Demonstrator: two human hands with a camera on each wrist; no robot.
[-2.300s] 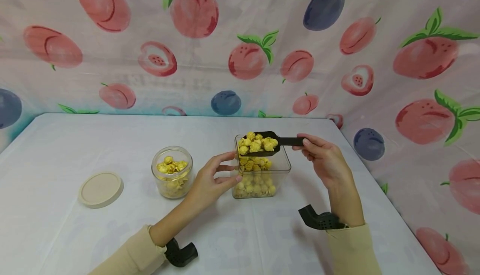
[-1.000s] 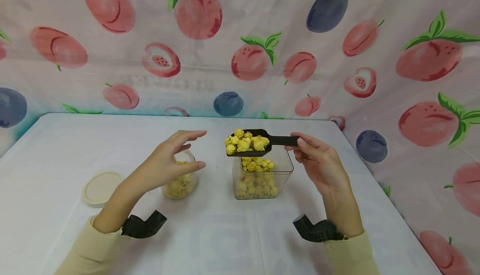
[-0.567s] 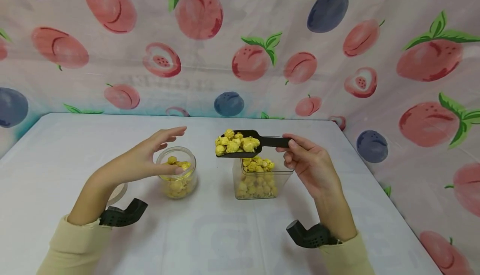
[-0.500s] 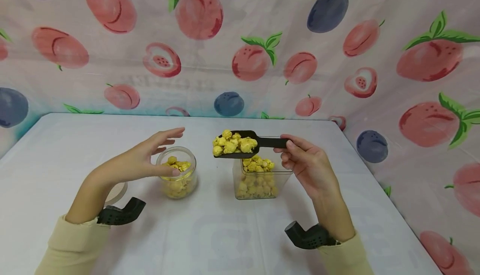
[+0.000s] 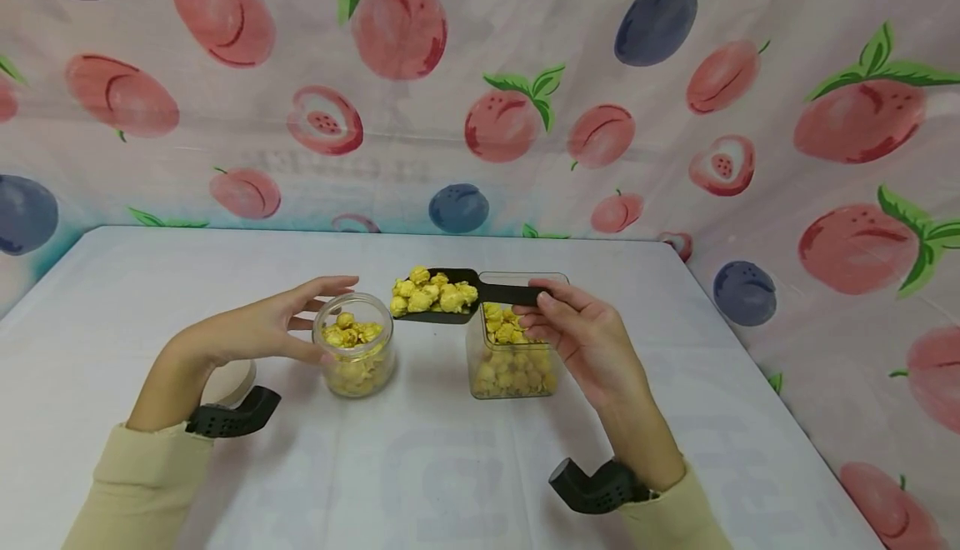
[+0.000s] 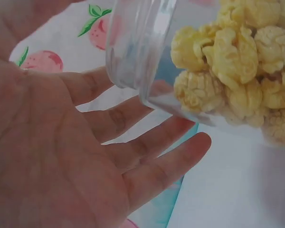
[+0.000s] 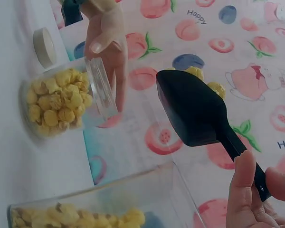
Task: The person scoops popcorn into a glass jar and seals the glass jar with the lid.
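Observation:
My right hand (image 5: 588, 346) pinches the handle of a black scoop (image 5: 504, 293) between thumb and fingers. Yellow popcorn (image 5: 431, 293) is heaped in the scoop, which is held level in the air between two containers, its front edge near the jar's rim. A round clear jar (image 5: 358, 371), partly filled with popcorn, stands upright and uncovered. Around its left side my left hand (image 5: 243, 335) is spread, fingers (image 6: 156, 175) reaching behind the jar and thumb at the near side. The square clear box (image 5: 517, 347) with more popcorn stands below the scoop handle and right hand.
Partly hidden behind the left wrist, a round beige lid (image 5: 231, 379) lies on the white tablecloth (image 5: 427, 467). A fruit-printed cloth (image 5: 405, 133) hangs along the back and right side of the table.
My left hand has left the box and moved left to the jar, closing in around its side. My right hand has carried the loaded scoop left, from over the box toward the jar.

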